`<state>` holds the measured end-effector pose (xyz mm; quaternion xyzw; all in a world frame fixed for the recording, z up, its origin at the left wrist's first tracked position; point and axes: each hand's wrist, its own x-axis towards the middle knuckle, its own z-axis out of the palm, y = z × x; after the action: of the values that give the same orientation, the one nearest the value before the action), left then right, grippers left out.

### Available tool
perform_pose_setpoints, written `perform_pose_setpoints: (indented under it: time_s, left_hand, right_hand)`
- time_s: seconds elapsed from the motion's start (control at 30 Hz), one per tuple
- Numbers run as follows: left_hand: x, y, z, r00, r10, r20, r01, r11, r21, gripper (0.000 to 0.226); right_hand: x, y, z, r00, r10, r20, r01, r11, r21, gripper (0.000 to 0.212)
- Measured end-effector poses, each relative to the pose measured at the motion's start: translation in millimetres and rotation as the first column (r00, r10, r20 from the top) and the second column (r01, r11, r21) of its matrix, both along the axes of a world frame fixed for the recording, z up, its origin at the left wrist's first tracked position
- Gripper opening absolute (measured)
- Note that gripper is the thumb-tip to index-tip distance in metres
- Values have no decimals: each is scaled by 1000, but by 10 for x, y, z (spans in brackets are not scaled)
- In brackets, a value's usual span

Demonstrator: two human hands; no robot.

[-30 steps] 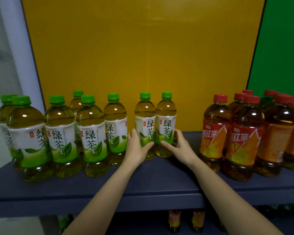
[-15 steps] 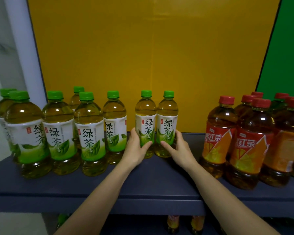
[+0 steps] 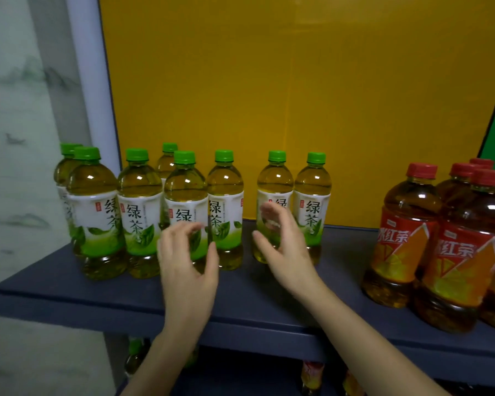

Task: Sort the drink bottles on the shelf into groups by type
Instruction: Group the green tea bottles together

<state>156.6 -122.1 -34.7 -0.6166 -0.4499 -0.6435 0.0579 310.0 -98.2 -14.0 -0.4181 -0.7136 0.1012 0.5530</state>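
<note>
Shelf [image 3: 240,298]: dark blue, one tier in use, a lower tier partly visible beneath

Green teas [image 3: 143,212]: green caps, upright, clustered at the left; two more, the pair [image 3: 295,207], stand touching each other just right of the cluster, with a small gap between

Red teas [image 3: 409,238]: red caps, upright, grouped at the right edge, well apart from the green ones

Left hand [image 3: 187,264]: fingers spread and curled, holding nothing, in front of the cluster's right end

Right hand [image 3: 283,244]: spread wide, blurred, empty, in front of the pair's left bottle; whether it touches the label cannot be told

Status: the two types appear already separated; only the gap remains

Risks: a quick sweep of either hand could clip a bottle high and topple it into its neighbours, since they stand close; a push above the waist would tip the pair rather than slide it; front red teas sit near the shelf lip and could drop if jostled
</note>
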Motion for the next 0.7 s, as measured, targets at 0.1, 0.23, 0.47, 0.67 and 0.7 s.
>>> perform_pose_setpoints:
  time_s: [0.1,0.23,0.47,0.67,0.7]
  left_hand:
    - [-184,43,-70,997,73,16,-73,996,-42,54]
    - [-336,209,-151,983,-146,115,173,943,-284,70]
    - [-447,348,-60,905,-300,301,414,781,-467,68]
    - [-521,287,-80,882,-341,325,460,771,-440,62]
    - [-518,264,-74,874,-356,330,475,771,-424,60]
  right_hand:
    - [-306,143,-29,997,57,54,-50,992,-117,69]
    - [-516,341,17,999,34,-31,-40,977,-211,84]
    - [-596,518,-32,997,-78,-20,69,956,-285,93]
    - [-488,336,-52,995,-96,25,99,960,-261,70]
    - [-438,285,-60,995,-91,32,96,965,-244,68]
